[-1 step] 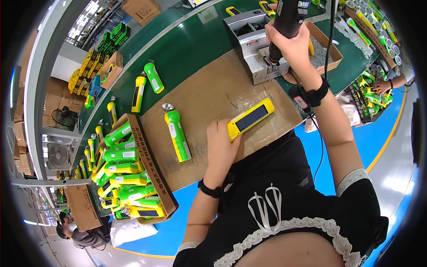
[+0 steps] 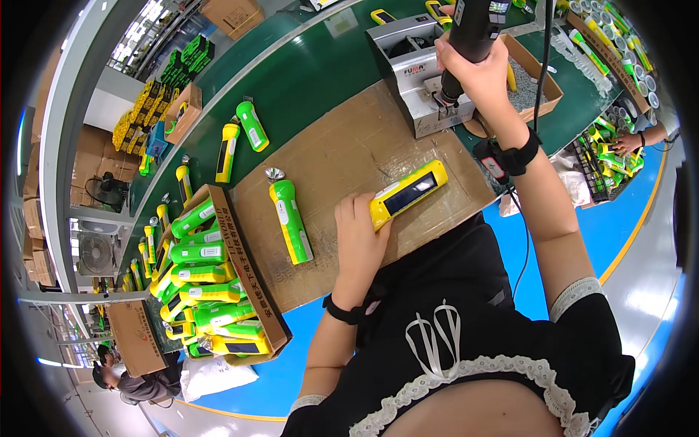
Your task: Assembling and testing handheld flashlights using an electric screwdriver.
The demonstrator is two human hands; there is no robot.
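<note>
- Left of the brown cardboard sheet (image 2: 342, 156), the open carton (image 2: 244, 269) of green-and-yellow torches looks unchanged.
- On the sheet lies a green plastic torch (image 2: 290, 218), untouched as before.
- The left hand (image 2: 360, 244) still pins the yellow torch half (image 2: 408, 193) flat at the sheet's near edge.
- The right hand (image 2: 477, 73) stays wrapped around the black electric screwdriver (image 2: 470, 33), raised beyond the sheet; no fastening has begun.

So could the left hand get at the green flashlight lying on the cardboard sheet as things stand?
Probably yes. The left hand presses down the yellow flashlight, and the green flashlight lies just to its left on the cardboard sheet with bare cardboard between; it would have to let go first.
</note>
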